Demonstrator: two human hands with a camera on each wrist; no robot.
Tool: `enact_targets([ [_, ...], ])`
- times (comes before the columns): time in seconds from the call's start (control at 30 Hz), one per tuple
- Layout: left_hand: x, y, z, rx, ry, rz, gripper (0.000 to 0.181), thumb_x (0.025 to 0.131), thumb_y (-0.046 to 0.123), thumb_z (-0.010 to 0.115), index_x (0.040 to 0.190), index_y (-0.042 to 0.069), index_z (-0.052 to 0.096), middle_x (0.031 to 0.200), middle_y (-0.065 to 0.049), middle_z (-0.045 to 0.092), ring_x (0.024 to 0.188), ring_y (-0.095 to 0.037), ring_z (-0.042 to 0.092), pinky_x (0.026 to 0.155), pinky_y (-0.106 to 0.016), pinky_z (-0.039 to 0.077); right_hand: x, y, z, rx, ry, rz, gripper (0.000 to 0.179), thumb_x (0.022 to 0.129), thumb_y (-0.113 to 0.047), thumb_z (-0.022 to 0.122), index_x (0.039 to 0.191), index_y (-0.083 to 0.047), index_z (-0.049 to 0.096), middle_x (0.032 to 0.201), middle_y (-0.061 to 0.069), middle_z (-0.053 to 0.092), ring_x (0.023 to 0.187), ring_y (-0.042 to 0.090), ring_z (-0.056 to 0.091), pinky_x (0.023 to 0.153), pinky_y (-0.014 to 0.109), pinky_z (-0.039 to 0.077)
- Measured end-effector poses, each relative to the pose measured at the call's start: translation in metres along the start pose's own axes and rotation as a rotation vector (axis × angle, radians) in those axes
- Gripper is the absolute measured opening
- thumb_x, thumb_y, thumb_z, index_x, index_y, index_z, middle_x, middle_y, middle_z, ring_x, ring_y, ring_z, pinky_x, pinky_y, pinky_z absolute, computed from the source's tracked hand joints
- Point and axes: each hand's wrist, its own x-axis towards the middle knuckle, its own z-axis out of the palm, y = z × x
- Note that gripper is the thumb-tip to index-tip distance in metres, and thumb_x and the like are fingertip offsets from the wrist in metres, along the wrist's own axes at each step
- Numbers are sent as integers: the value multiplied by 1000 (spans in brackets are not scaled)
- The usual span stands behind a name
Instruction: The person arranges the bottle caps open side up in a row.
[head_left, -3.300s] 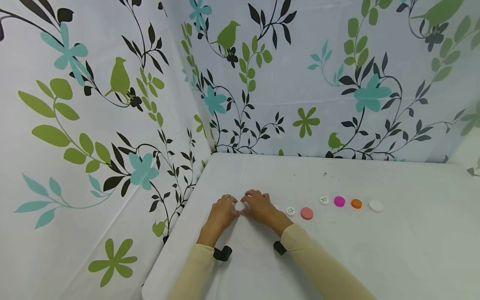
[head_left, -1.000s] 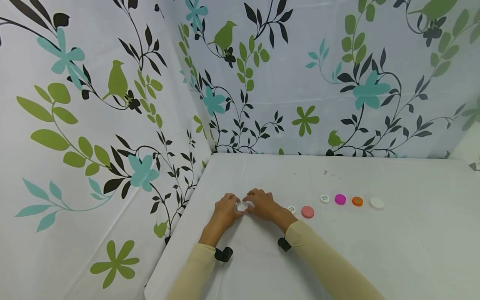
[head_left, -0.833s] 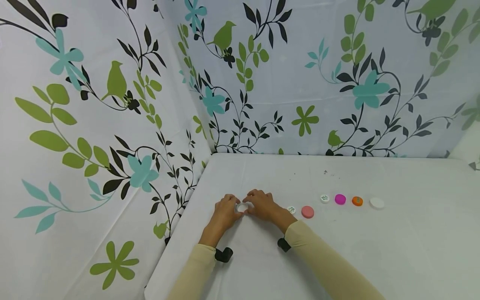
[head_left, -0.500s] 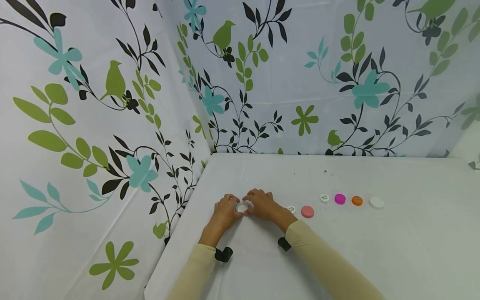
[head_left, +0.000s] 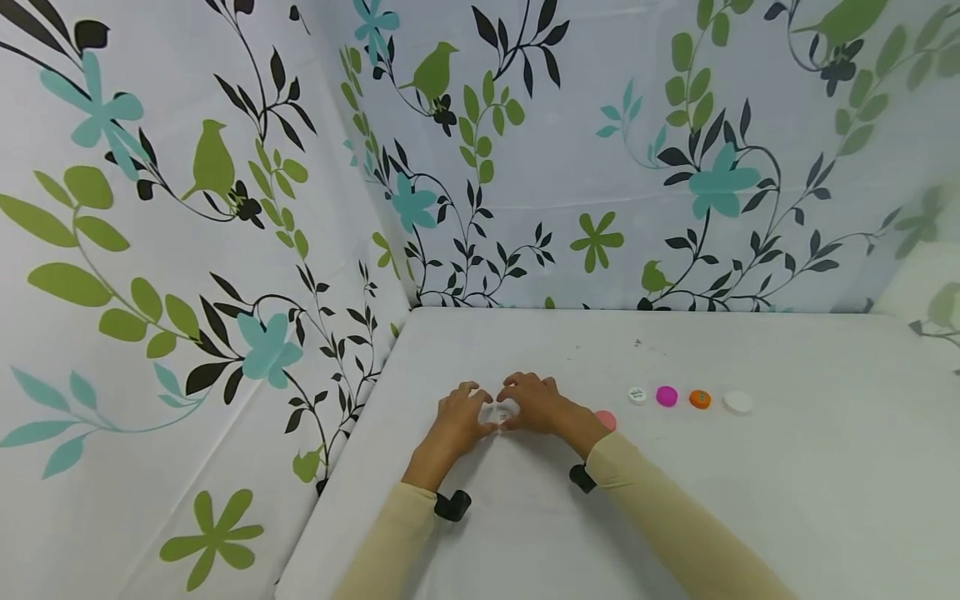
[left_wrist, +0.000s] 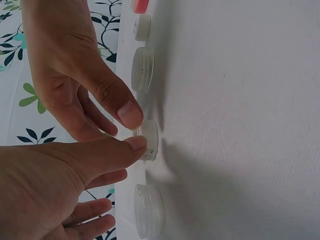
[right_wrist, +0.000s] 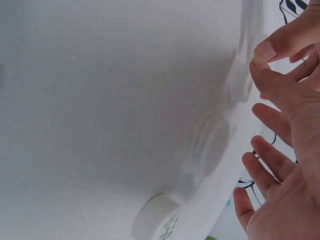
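A small white cap with print on it (left_wrist: 150, 135) stands on the white table between the two hands. My left hand (head_left: 459, 421) lies curved at its left side, and its thumb overlaps the cap in the left wrist view. From the right, my right hand (head_left: 534, 404) curves around the same cap, thumb tip close to the left thumb tip. The other fingers of both hands are loosely spread. A clear ridged cap (left_wrist: 149, 211) sits below the left hand. Beyond the right thumb stands another clear cap (left_wrist: 143, 70). Firm finger contact on the printed cap is unclear.
Farther right lie a white printed cap (right_wrist: 156, 218), a pink cap (head_left: 604, 419) partly behind the right forearm, another printed cap (head_left: 637, 395), a magenta cap (head_left: 667, 396), an orange cap (head_left: 700, 399) and a plain white cap (head_left: 738, 402). Patterned cloth (head_left: 525, 208) hangs behind the table.
Both hands have shifted right along the row, from around a clear cap to around the printed cap. Their fingers stand farther apart. The head view has turned slightly right.
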Motion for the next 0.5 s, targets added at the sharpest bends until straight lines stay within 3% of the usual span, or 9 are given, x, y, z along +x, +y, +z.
enact_targets([
  [0.5, 10, 6, 14, -38, -32, 9, 26, 92, 24, 84, 110, 8, 73, 147, -23, 55, 140, -43, 51, 112, -61, 39, -7, 14, 11, 71, 48, -12, 28, 94, -25, 82, 121, -19, 77, 145, 13, 61, 138, 38, 52, 106, 63, 39],
])
